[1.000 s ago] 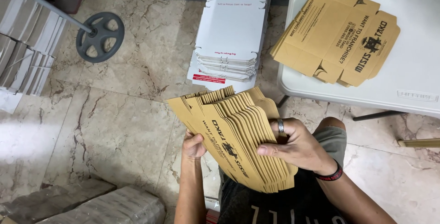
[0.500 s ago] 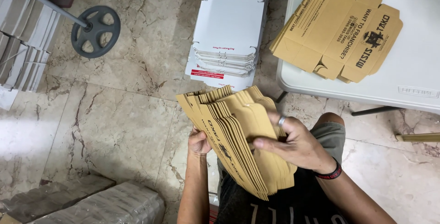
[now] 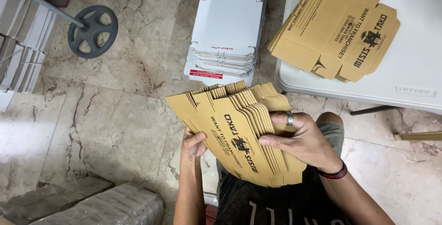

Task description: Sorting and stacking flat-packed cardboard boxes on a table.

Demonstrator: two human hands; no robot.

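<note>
Seated above a marble floor (image 3: 115,114), knees in dark shorts at the bottom of the view. Both hands busy with a thick stack of flat brown cardboard box blanks (image 3: 239,128), printed in black, held tilted in front of the lap, fanned so the cut edges step along the top. Left hand (image 3: 193,143) under the stack's lower left edge, fingers curled up against the front sheet, thumb on its face, gripping it. Right hand (image 3: 301,137) clamped on the right side of the stack, thumb across the front sheets, fingers wrapped behind, a ring (image 3: 290,118) on one finger, a dark wristband (image 3: 334,173) at the wrist.

Further off, straight ahead on the floor, a pile of flat white box blanks (image 3: 230,27) with red printed strips. To the right, a white folding table (image 3: 414,68) carrying a second, smaller stack of brown blanks (image 3: 336,27), lying flat and well apart from the held stack. Upper left, a round grey metal base (image 3: 92,31) with a pole rising from it, beside more white packed bundles (image 3: 18,45) at the left edge. Lower left, wrapped bundles (image 3: 92,204) in clear plastic on the floor, near the left forearm but not touching.
</note>
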